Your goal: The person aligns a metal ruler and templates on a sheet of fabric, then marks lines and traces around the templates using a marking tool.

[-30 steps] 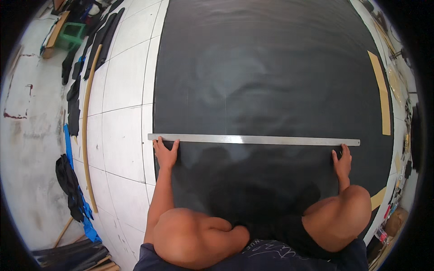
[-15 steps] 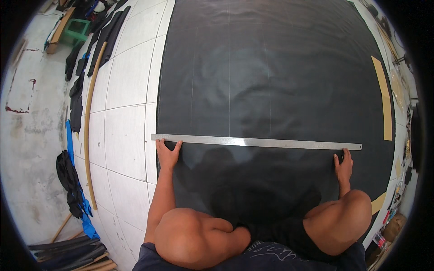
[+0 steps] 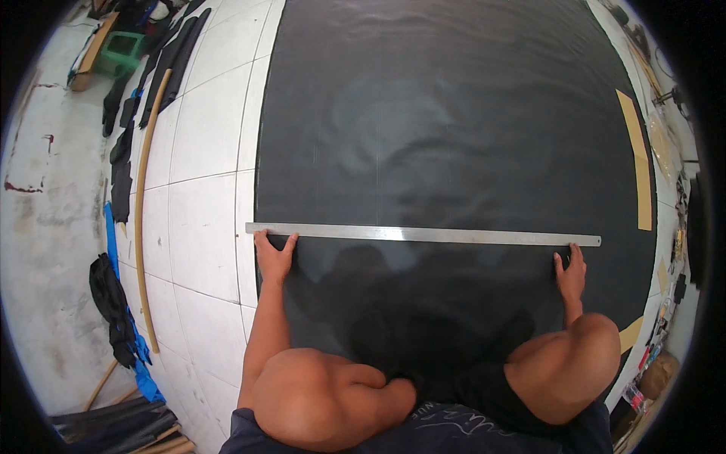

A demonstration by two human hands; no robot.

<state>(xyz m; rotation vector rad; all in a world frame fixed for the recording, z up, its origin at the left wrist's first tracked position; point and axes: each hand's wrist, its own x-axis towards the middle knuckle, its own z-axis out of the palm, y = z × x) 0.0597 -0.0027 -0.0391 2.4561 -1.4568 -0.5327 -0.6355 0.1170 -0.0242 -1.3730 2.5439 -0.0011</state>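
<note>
A long metal ruler (image 3: 423, 235) lies crosswise on a wide sheet of black material (image 3: 363, 121), its left end sticking out a little past the sheet's left edge. Near that end my left hand (image 3: 274, 256) has its thumb and fingers spread, fingertips against the ruler's near edge. My right hand (image 3: 572, 274) is near the other end, thumb apart from the fingers, with fingertips touching the near edge. Neither hand is wrapped round the ruler. Faint pale lines run lengthwise on the sheet beyond it. My bent knees are at the near side.
Tan strips (image 3: 637, 163) lie along the sheet's right edge. On the white tiled floor (image 3: 204, 204) to the left are a long tan pole (image 3: 141, 227), black pieces and a crumpled black cloth (image 3: 110, 303). A green plastic stool (image 3: 121, 53) stands far left. Small items line the right wall.
The whole view has shifted slightly to the left. Both hands stay at the ruler's near edge, and the ruler shows no clear movement on the sheet.
</note>
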